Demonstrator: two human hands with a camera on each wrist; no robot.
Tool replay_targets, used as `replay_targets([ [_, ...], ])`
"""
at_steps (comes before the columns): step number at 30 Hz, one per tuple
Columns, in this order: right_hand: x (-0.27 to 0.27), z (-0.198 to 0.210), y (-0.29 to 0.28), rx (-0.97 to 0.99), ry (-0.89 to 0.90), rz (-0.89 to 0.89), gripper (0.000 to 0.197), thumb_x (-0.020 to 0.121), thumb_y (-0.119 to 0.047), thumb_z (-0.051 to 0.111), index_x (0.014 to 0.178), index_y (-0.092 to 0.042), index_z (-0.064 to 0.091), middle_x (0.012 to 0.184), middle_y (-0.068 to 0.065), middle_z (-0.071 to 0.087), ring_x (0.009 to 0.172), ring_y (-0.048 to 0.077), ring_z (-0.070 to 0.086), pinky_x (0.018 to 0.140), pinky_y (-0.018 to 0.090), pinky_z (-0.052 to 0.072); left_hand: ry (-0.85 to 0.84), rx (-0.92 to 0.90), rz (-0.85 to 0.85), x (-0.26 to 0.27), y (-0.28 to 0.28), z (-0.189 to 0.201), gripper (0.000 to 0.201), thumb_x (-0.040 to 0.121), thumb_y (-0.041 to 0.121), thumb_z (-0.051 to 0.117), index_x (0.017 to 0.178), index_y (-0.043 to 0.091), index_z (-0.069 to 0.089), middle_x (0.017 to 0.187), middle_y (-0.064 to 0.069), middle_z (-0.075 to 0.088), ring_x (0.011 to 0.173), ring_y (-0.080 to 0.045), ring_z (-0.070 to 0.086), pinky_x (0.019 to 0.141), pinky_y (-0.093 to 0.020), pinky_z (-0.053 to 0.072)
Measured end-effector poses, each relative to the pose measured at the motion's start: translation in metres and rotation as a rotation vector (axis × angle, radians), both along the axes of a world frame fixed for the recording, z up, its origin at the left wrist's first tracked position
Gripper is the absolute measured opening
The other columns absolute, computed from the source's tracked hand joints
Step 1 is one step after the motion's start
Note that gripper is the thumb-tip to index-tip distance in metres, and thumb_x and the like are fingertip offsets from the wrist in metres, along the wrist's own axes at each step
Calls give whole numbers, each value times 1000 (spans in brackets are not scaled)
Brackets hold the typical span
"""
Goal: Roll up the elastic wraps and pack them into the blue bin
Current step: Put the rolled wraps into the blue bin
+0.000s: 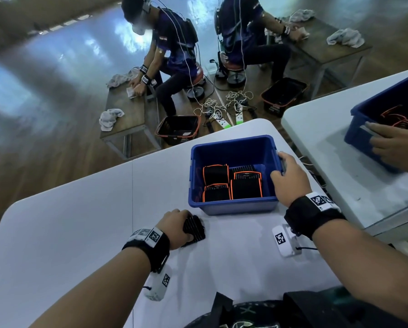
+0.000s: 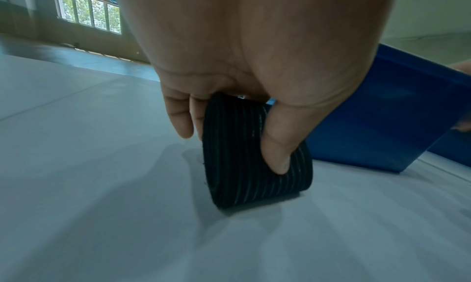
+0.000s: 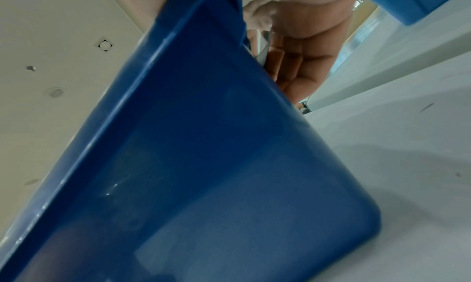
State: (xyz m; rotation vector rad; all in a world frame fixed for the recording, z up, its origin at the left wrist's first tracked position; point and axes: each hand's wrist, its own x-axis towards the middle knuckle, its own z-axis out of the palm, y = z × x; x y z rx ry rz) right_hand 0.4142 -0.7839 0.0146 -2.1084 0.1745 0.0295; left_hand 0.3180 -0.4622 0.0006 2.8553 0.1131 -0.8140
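A blue bin (image 1: 231, 205) stands on the white table (image 1: 68, 221) and holds several rolled black wraps with orange edges (image 1: 216, 175). My left hand (image 1: 178, 227) grips a rolled black wrap (image 1: 195, 229) just in front of the bin's near left corner. In the left wrist view the thumb and fingers pinch that rolled black wrap (image 2: 237, 165), which touches the tabletop. My right hand (image 1: 290, 177) grips the bin's right rim, thumb inside and fingers outside. The right wrist view shows the bin's outer wall (image 3: 203, 165) close up, with the fingers (image 3: 300, 69) curled under the rim.
To the right a mirror reflects a second white table (image 1: 335, 162), blue bin (image 1: 364, 121) and hand. Beyond the table's far edge sit two people on stools at low wooden benches (image 1: 124, 114) with grey towels, black baskets (image 1: 178, 129) and cables on the floor.
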Motion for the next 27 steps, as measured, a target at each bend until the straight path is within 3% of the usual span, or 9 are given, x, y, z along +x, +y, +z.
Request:
replay_targets([
  [3,0,0,-1,9,5,2,56,90,-14,49,144,-27,42,128,4,62,101,22,61,85,31,50,14,-32,45,-5,2,7,50,84,34,67,129,22,51,122,-3,53,110,-23,56,94,-34,48],
  [6,0,0,-1,13,14,5,56,91,-13,49,145,-28,41,127,4,62,100,22,61,81,29,46,35,-104,109,-8,10,31,38,80,28,67,117,23,56,114,0,60,98,-16,61,83,-28,52],
  [10,0,-1,-2,-2,19,25,56,90,-14,49,144,-29,39,121,7,62,95,24,61,77,29,45,60,-169,112,3,20,91,30,73,19,72,100,27,60,97,6,69,87,-9,67,75,-26,59],
  [13,1,1,-2,-7,25,30,56,90,-14,48,143,-30,40,120,7,61,93,24,60,77,28,43,-63,-211,68,28,13,142,32,72,10,75,97,28,64,90,9,70,79,-5,67,65,-17,53],
  [16,1,2,-2,5,31,27,55,90,-14,47,142,-30,40,119,7,61,94,23,60,78,28,42,-144,-221,-48,63,-6,172,33,72,17,79,98,32,66,90,13,71,79,-3,69,73,-21,54],
  [24,1,0,-2,7,49,36,58,89,-16,47,144,-32,36,122,6,57,95,22,59,82,31,47,-432,-63,-214,134,-71,163,38,74,23,75,109,23,61,101,6,62,92,-16,58,78,-26,43],
  [27,2,1,-2,-2,48,37,58,90,-17,47,144,-32,35,120,6,56,92,23,59,82,34,49,-386,0,-255,139,-82,149,40,73,22,73,111,23,62,105,4,63,97,-18,58,80,-26,43],
])
